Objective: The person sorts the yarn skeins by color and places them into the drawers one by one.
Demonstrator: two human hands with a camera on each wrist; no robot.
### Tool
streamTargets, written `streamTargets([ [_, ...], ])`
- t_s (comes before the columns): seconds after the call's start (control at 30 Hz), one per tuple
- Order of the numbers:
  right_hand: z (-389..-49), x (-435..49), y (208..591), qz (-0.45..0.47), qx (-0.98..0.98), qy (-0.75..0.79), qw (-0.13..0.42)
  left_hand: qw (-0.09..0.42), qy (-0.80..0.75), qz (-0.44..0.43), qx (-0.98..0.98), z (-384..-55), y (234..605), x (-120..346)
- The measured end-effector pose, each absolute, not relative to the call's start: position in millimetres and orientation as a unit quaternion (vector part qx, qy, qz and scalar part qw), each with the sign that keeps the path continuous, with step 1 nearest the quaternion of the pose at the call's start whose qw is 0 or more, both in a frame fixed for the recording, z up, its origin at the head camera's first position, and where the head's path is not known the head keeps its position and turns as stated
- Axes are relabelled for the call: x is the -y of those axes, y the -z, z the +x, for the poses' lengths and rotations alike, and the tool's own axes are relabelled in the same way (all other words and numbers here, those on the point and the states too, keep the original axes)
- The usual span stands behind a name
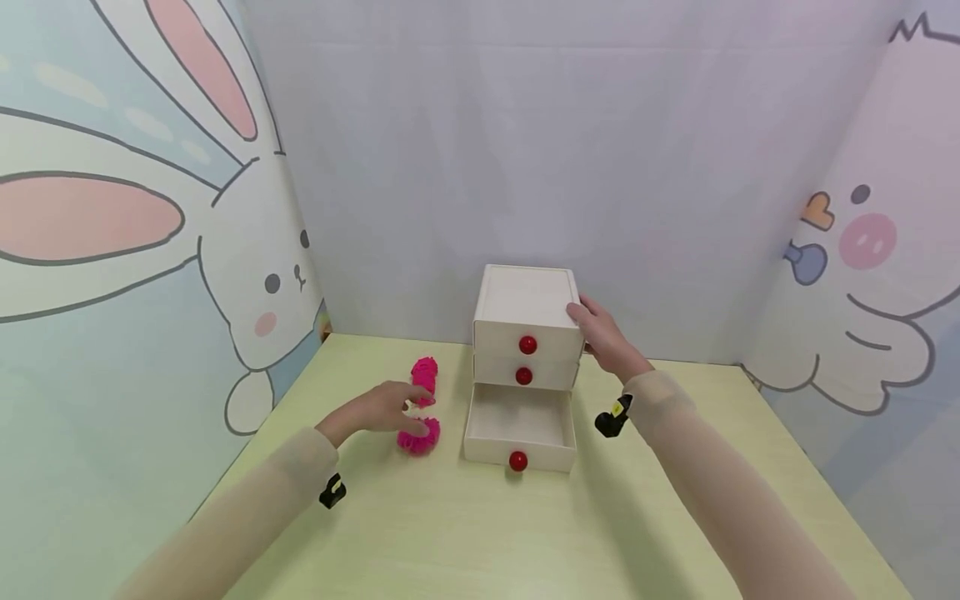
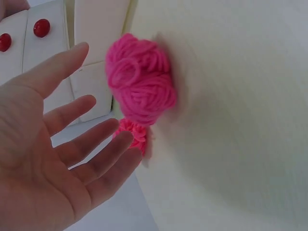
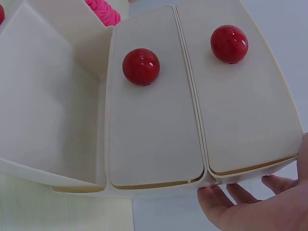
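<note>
My left hand (image 1: 386,407) reaches over two bright pink yarn bundles with its fingers spread and nothing held. The nearer yarn bundle (image 2: 142,86) lies beside the thumb in the left wrist view; the farther yarn bundle (image 1: 424,372) is partly behind the fingers. A white three-drawer cabinet (image 1: 525,293) with round red knobs stands to the right of the yarn. Its bottom drawer (image 1: 521,453) is pulled out, while the upper two are closed. At the cabinet's upper right edge, my right hand (image 1: 606,337) holds on, thumb on top and fingertips against the side (image 3: 207,192).
The cabinet stands near the back of a pale wooden table (image 1: 420,533). Behind it hangs a plain light curtain (image 1: 465,167). A rabbit-printed panel (image 1: 247,333) rises on the left, and another cartoon panel (image 1: 870,317) on the right.
</note>
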State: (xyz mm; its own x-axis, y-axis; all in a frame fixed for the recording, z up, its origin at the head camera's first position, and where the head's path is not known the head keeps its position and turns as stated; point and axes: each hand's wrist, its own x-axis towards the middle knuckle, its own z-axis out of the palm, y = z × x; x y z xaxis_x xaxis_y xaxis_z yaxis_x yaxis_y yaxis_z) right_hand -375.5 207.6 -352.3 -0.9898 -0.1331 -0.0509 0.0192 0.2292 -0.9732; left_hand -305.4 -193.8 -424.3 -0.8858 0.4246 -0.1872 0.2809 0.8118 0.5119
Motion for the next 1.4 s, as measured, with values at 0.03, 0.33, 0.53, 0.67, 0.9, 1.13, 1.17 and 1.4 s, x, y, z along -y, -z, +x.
streamTargets([
  [0.03,-375.2,-207.5,351.8,-0.037,-0.781,0.620,0.061,0.152,-0.241,0.185,-0.941,-303.8,427.8,193.0],
  [0.33,-371.8,-207.8,350.1,-0.044,-0.783,0.618,0.056,0.153,-0.214,0.182,-0.947,-296.8,453.2,187.9],
  [0.53,-373.0,-208.4,351.6,-0.044,-0.781,0.620,0.057,0.135,-0.213,0.204,-0.946,-297.1,459.7,186.3],
  [0.67,-373.1,-209.0,350.8,-0.045,-0.784,0.617,0.055,0.126,-0.209,0.220,-0.945,-296.4,459.5,183.3],
  [0.9,-373.8,-209.8,350.8,-0.046,-0.782,0.619,0.058,0.101,-0.200,0.239,-0.945,-300.3,444.7,178.8],
  [1.13,-373.3,-209.3,350.0,-0.043,-0.782,0.619,0.057,0.059,-0.205,0.274,-0.938,-307.8,413.5,162.5],
  [1.17,-373.0,-209.1,349.9,-0.043,-0.783,0.618,0.056,0.054,-0.204,0.280,-0.936,-308.2,409.4,158.6],
  [1.4,-374.4,-209.7,352.6,-0.049,-0.778,0.624,0.054,0.042,-0.202,0.317,-0.926,-309.8,389.5,124.5],
])
